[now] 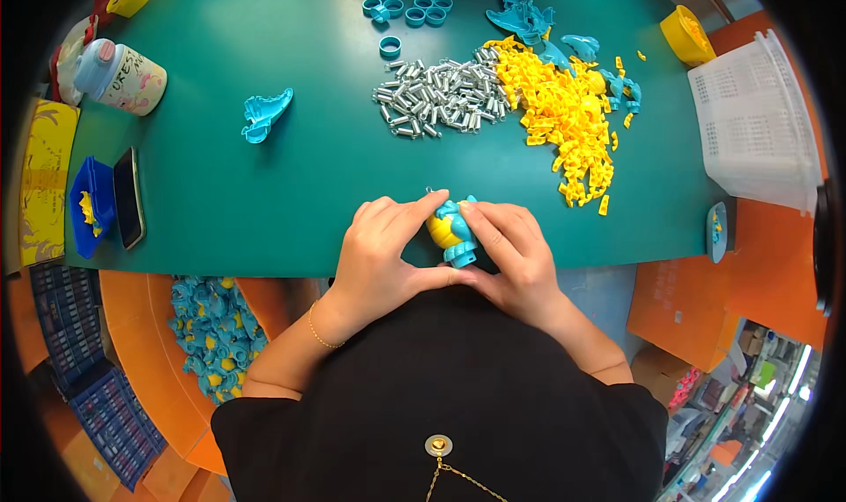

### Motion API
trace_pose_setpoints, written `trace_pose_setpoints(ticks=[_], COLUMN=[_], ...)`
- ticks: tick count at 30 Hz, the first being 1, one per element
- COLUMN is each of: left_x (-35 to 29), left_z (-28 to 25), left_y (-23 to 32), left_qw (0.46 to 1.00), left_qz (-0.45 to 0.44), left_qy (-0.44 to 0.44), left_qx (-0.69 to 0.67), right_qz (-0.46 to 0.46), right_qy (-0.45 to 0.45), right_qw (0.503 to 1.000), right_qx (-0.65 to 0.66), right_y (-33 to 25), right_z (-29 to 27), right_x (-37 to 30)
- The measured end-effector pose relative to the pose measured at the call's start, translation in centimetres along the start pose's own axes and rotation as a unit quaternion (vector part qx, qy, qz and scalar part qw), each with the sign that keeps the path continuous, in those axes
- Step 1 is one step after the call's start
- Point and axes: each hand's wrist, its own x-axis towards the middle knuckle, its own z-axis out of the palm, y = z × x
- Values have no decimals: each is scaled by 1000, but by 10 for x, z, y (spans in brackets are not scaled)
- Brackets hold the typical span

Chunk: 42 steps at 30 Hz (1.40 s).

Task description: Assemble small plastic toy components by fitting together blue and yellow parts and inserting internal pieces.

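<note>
Toy piece: a rounded blue-and-yellow plastic piece (449,230), held at the near edge of the green surface (308,193), mid-scene.
Left hand: the left hand (377,251) comes in from the near left, index finger stretched to the piece's far end, thumb reaching right along its near side.
Right hand: the right hand (518,248) mirrors it, bent fingers along the piece's right side, thumb tip meeting the left thumb.
Grip: both hands closed on the piece.
Look: bulging yellow body, blue over the far and right parts, blue collar at the near end.
Far beyond: silver metal parts (441,96); right of them, yellow parts (568,114).
Far left: a blue shell (267,114).
</note>
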Motion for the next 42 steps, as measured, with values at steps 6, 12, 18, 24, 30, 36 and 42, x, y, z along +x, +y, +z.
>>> trace_pose_setpoints(ticks=[6,12,18,24,30,36,42], left_x=[1,-3,-10,-12,-9,-8,6], left_z=[-8,-9,-5,-6,7,11,6], left_y=[-2,3,4,1,19,25,18], left_qw=[996,796,824,847,832,885,968], left_qz=[5,-151,-127,-100,-174,-151,-82], left_qy=[28,-74,-46,-77,5,-11,-93], left_qx=[-87,-581,-550,-517,-528,-441,-221], right_qz=[56,74,20,-28,77,85,132], right_qy=[57,21,14,20,108,81,11], right_qw=[993,967,989,990,984,983,958], right_qx=[87,242,148,140,116,144,255], right_y=[6,-5,-2,-3,-11,-6,17], right_z=[6,-2,-12,-20,-12,-8,-27], right_x=[-3,-7,-3,-3,-9,-19,-13])
